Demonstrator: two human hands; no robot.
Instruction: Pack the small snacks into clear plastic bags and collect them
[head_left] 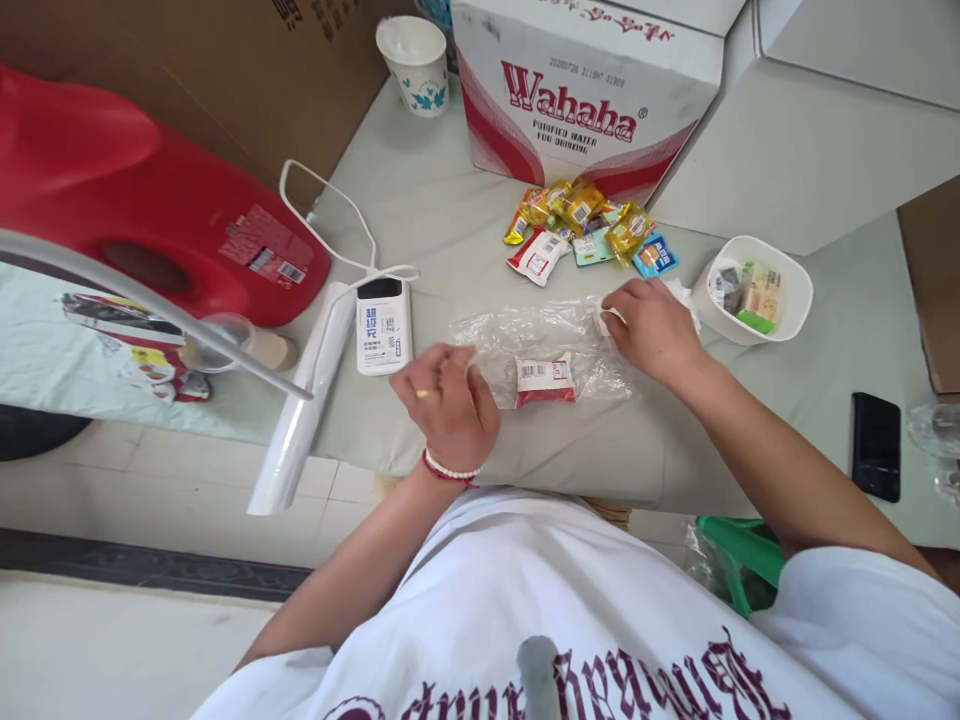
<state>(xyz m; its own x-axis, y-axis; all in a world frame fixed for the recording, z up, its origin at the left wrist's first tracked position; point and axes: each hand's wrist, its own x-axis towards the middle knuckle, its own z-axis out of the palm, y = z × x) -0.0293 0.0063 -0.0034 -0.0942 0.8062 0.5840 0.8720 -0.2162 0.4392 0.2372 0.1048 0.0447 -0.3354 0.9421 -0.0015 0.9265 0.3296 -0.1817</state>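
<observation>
Table (450, 220): snack packet (545, 379) inside plastic bag (525, 335)

Bare table (420, 200) beyond the bag, snack pile (585, 225) ahead, bowl (754, 290) right

Between our fingers we see a clear bag (540, 345) holding a red-and-white packet (545, 380); beyond our fingertips, yellow, perhaps gold, snack wrappers (581, 207).

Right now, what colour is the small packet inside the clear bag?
The packet is white on top with a red lower edge, seen in the head view.
</observation>
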